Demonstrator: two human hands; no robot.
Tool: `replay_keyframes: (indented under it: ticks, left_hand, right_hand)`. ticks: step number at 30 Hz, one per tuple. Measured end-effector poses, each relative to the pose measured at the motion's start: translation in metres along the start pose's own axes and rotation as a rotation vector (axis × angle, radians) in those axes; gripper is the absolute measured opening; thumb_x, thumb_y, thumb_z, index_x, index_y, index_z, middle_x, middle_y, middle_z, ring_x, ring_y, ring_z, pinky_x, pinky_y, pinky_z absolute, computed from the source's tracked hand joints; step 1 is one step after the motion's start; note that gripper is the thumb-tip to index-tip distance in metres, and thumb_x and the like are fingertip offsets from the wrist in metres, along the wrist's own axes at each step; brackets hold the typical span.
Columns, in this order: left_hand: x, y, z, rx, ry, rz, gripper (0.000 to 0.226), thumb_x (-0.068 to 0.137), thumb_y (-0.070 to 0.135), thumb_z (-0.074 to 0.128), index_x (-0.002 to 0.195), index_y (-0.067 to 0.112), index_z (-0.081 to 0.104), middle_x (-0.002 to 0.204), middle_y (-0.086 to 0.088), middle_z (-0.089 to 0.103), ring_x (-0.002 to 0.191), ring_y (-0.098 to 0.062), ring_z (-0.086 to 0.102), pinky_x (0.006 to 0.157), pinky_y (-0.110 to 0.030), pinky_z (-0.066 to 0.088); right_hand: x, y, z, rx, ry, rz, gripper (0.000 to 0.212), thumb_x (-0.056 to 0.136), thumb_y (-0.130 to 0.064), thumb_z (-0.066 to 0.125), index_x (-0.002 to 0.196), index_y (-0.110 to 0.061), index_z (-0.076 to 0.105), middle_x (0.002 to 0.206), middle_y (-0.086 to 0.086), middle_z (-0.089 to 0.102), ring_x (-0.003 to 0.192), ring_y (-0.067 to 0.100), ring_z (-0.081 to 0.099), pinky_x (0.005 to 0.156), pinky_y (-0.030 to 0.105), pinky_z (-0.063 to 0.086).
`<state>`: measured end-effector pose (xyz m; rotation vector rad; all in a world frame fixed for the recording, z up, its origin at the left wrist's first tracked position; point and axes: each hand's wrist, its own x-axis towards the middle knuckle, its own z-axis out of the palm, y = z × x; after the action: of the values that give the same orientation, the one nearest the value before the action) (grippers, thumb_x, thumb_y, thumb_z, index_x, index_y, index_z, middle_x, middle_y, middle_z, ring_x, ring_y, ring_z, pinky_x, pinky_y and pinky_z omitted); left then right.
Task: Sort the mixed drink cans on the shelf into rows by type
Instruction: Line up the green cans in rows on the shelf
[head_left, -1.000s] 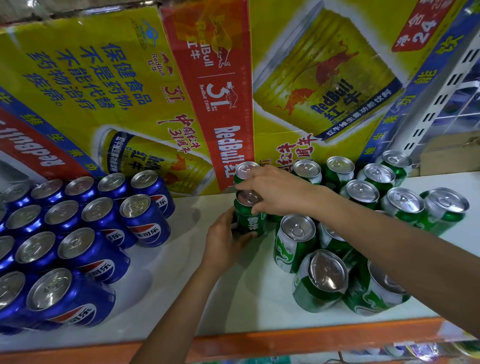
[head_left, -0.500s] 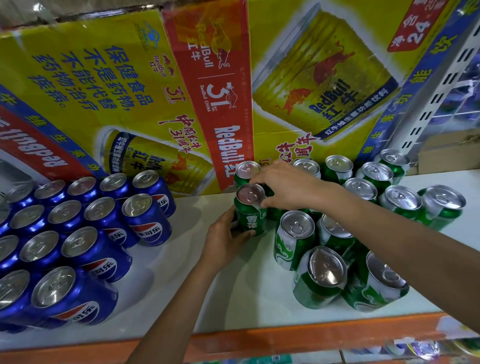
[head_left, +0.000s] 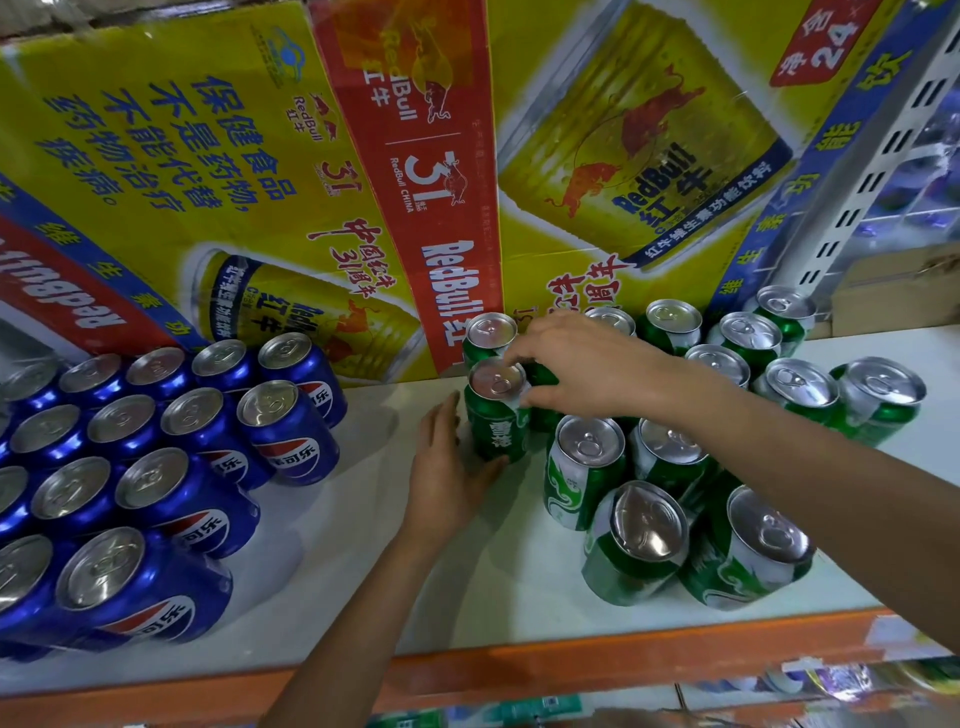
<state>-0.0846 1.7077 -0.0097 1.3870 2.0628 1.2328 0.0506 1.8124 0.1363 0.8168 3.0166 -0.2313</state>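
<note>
A dark green can (head_left: 496, 431) stands upright on the white shelf (head_left: 374, 545), in front of another green can (head_left: 488, 335) at the back. My right hand (head_left: 587, 366) reaches in from the right and pinches this can's top rim between curled index finger and thumb. My left hand (head_left: 447, 467) lies just left of the can with straight fingers, its thumb touching the can's base. Several blue cola cans (head_left: 156, 467) stand in rows on the left. Several green cans (head_left: 727, 447) are bunched on the right, some with white swirl labels.
Yellow and red energy-drink cartons (head_left: 415, 182) form a wall behind the cans. The shelf has an orange front edge (head_left: 519, 670). A white perforated upright (head_left: 878, 156) rises at the right. Bare shelf lies between the blue and green groups.
My right hand has slid right, off the can's lid, leaving the lid in view. My left hand's fingers have straightened and loosened from the can's side.
</note>
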Motion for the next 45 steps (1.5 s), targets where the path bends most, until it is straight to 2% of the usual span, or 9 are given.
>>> replay_keyframes:
  ticks: [4, 9, 13, 16, 20, 23, 29, 37, 45]
  left_hand:
    - [-0.025, 0.010, 0.006, 0.044, 0.231, 0.189, 0.039, 0.075, 0.013, 0.071, 0.110, 0.005, 0.055, 0.105, -0.002, 0.053, 0.089, -0.007, 0.051, 0.076, -0.023, 0.048]
    - [-0.038, 0.018, 0.016, 0.049, -0.209, 0.241, 0.048, 0.073, 0.027, 0.057, 0.119, 0.011, 0.055, 0.110, -0.003, 0.060, 0.095, -0.014, 0.057, 0.084, -0.028, 0.049]
    - [-0.037, 0.021, 0.018, -0.002, -0.341, 0.183, 0.068, 0.067, 0.020, 0.065, 0.132, 0.011, 0.047, 0.121, 0.001, 0.060, 0.107, -0.015, 0.058, 0.093, -0.025, 0.046]
    - [-0.036, 0.025, 0.013, -0.078, -0.366, 0.144, 0.068, 0.067, 0.019, 0.070, 0.131, 0.014, 0.048, 0.112, 0.014, 0.061, 0.100, 0.005, 0.058, 0.088, -0.013, 0.046]
    - [-0.036, 0.024, 0.002, -0.114, -0.357, 0.054, 0.064, 0.063, 0.020, 0.074, 0.117, 0.036, 0.045, 0.103, 0.023, 0.059, 0.091, 0.016, 0.057, 0.078, -0.005, 0.043]
    - [-0.038, 0.019, -0.003, -0.111, -0.301, -0.018, 0.066, 0.060, 0.017, 0.087, 0.112, 0.032, 0.049, 0.099, 0.019, 0.062, 0.089, 0.016, 0.058, 0.075, -0.004, 0.045]
    - [-0.046, 0.019, -0.007, -0.025, -0.100, -0.096, 0.075, 0.052, 0.025, 0.093, 0.113, 0.023, 0.051, 0.094, 0.021, 0.057, 0.080, 0.007, 0.057, 0.067, 0.002, 0.040]
    - [-0.044, 0.015, -0.006, 0.027, -0.058, -0.105, 0.078, 0.054, 0.030, 0.092, 0.120, 0.016, 0.052, 0.109, 0.007, 0.063, 0.090, -0.003, 0.057, 0.068, 0.002, 0.039]
    - [-0.045, 0.010, -0.008, 0.056, -0.029, -0.077, 0.081, 0.054, 0.033, 0.091, 0.123, 0.016, 0.053, 0.116, 0.001, 0.065, 0.095, -0.008, 0.061, 0.082, -0.025, 0.052]
  right_hand:
    - [-0.021, 0.002, -0.012, -0.092, -0.183, -0.016, 0.048, 0.082, -0.055, 0.062, 0.117, -0.023, 0.060, 0.105, -0.002, 0.064, 0.100, 0.020, 0.058, 0.081, 0.037, 0.050]
    - [-0.038, -0.001, 0.000, -0.249, -0.330, 0.009, 0.058, 0.073, -0.066, 0.063, 0.111, -0.022, 0.056, 0.101, -0.001, 0.058, 0.100, 0.022, 0.057, 0.068, 0.033, 0.047]
    - [-0.036, 0.000, -0.002, -0.135, -0.275, -0.087, 0.057, 0.073, -0.040, 0.076, 0.125, -0.031, 0.053, 0.113, -0.007, 0.055, 0.109, 0.017, 0.051, 0.077, 0.031, 0.044]
    - [-0.035, 0.001, -0.004, 0.003, -0.274, -0.178, 0.058, 0.069, -0.023, 0.080, 0.120, -0.034, 0.056, 0.106, -0.016, 0.049, 0.100, 0.006, 0.042, 0.085, 0.026, 0.038]
    - [-0.031, -0.002, 0.001, 0.071, -0.245, -0.274, 0.053, 0.072, -0.011, 0.076, 0.119, -0.030, 0.059, 0.119, -0.013, 0.052, 0.104, 0.003, 0.042, 0.070, 0.013, 0.022]
    - [-0.025, -0.006, 0.005, 0.119, -0.241, -0.289, 0.054, 0.075, -0.005, 0.069, 0.123, -0.027, 0.058, 0.124, -0.006, 0.053, 0.114, 0.010, 0.044, 0.074, 0.002, 0.024]
    - [-0.017, -0.005, 0.005, 0.099, -0.207, -0.208, 0.064, 0.081, -0.036, 0.071, 0.137, -0.029, 0.042, 0.138, -0.008, 0.044, 0.122, 0.010, 0.038, 0.076, 0.013, 0.021]
    - [-0.013, -0.005, 0.011, 0.145, -0.179, -0.231, 0.057, 0.082, -0.038, 0.070, 0.133, -0.027, 0.048, 0.132, -0.006, 0.051, 0.117, 0.011, 0.045, 0.081, 0.018, 0.028]
    - [-0.016, -0.003, 0.016, 0.187, -0.120, -0.234, 0.052, 0.084, -0.035, 0.069, 0.131, -0.025, 0.051, 0.131, -0.005, 0.052, 0.107, 0.006, 0.045, 0.071, 0.006, 0.024]
